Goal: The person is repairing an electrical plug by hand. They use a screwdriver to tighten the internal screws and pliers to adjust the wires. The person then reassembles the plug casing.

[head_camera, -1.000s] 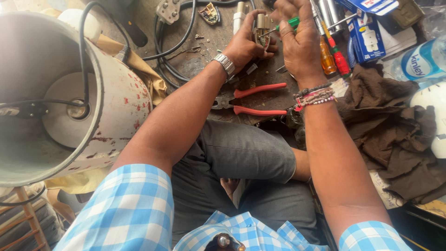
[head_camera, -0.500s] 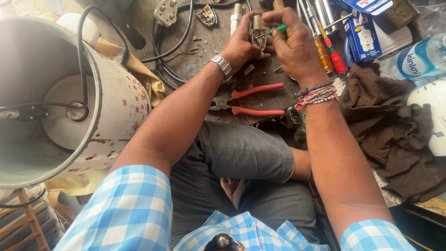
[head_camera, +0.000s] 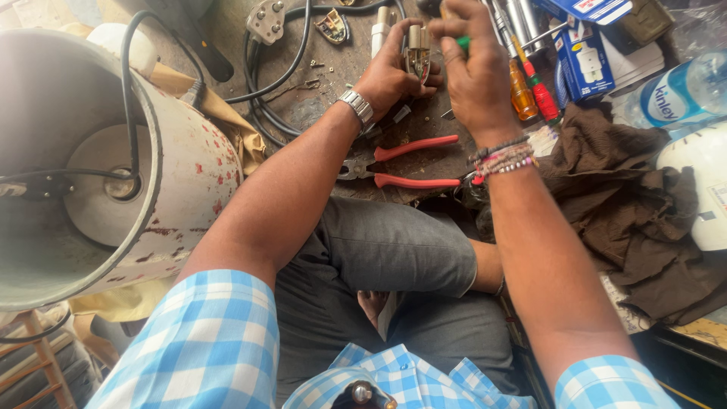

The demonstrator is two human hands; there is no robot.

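We're pinching the small plug part [head_camera: 417,51] in the left hand [head_camera: 390,74], now raised closer than a second ago. The right hand [head_camera: 473,64], fisted round the green-handled screwdriver [head_camera: 461,42], is bearing down on it, above the red pliers [head_camera: 413,163].

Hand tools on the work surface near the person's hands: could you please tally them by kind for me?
Pliers with red handles: 1
Screwdrivers lying to the right, one orange-handled and one red-handled: 2
Green-handled tool gripped in the right hand, most of it hidden: 1
Total: 4
The left hand holds a small electrical part, not counted as a tool.
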